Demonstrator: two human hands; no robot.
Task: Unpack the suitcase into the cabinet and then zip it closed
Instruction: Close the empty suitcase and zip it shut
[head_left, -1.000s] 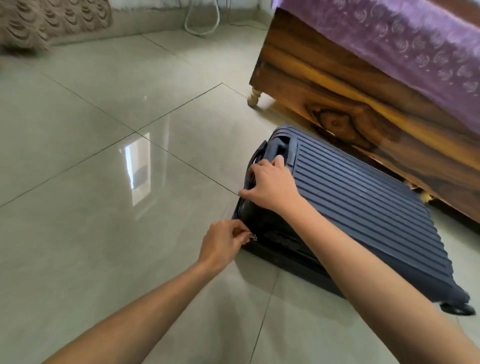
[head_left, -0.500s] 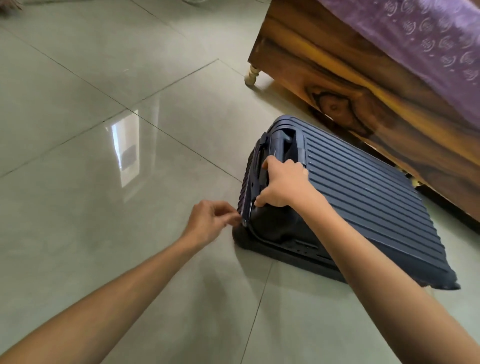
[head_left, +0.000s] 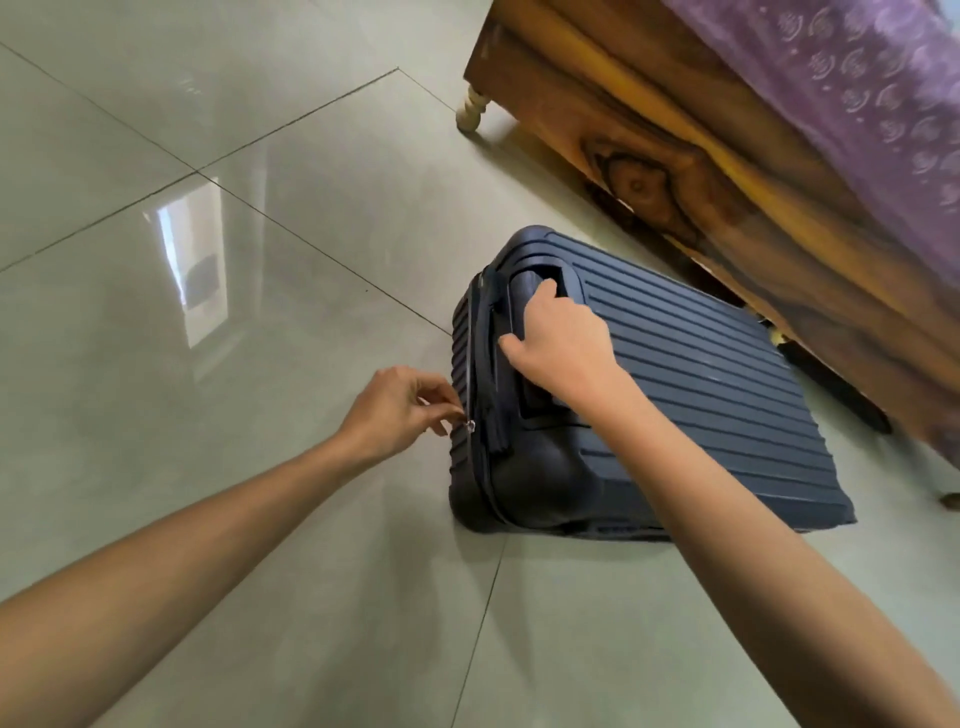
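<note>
The left hand (head_left: 400, 410) pinches the small zipper pull (head_left: 470, 427) on the suitcase (head_left: 701, 395) end seam. The right hand (head_left: 563, 345) curls round its handle (head_left: 530, 283), bracing. The shell looks rigid and probably slides on the glossy floor (head_left: 260, 260). The bed (head_left: 675, 156) stands just behind.

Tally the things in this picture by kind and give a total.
Navy ribbed hard-shell suitcase: 1
Small silver zip pull: 1
Bare hands, left hand and right hand: 2
Brown wooden bed frame: 1
Purple patterned bedspread: 1
Total: 6
</note>
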